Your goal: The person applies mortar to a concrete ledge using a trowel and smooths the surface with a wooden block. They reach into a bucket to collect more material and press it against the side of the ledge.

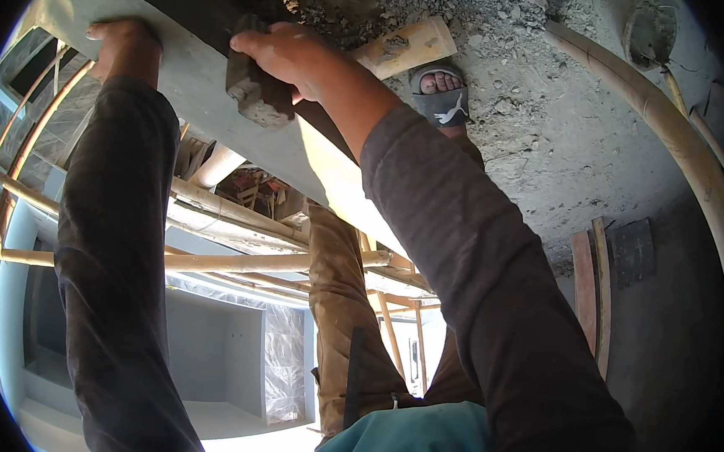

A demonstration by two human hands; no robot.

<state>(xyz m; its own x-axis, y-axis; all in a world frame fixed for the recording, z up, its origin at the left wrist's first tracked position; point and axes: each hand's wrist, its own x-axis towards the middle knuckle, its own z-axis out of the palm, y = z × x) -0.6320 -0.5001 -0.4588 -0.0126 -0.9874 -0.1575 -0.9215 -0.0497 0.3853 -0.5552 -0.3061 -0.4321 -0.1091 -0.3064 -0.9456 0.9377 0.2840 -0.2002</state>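
My right hand [286,57] is closed around a rough, grey-brown block [256,97] caked with mortar. The block lies against the smooth grey concrete ledge [191,84] that slants across the upper left. At the ledge's left part, my left hand [129,46] grips its edge, with some fingers hidden by the hand itself. Dark, dusty sleeves cover both forearms. Beyond my right hand, a flat wooden board [408,46] smeared with mortar lies on rubble, close to my sandalled foot [440,93].
Bamboo scaffold poles [250,264] cross below the ledge, over a drop with a lower room in sight. A thick curved bamboo pole [664,104] stands at the right. Loose mortar crumbs [510,35] litter the rough floor. Wooden planks [586,284] lean by a dark wall.
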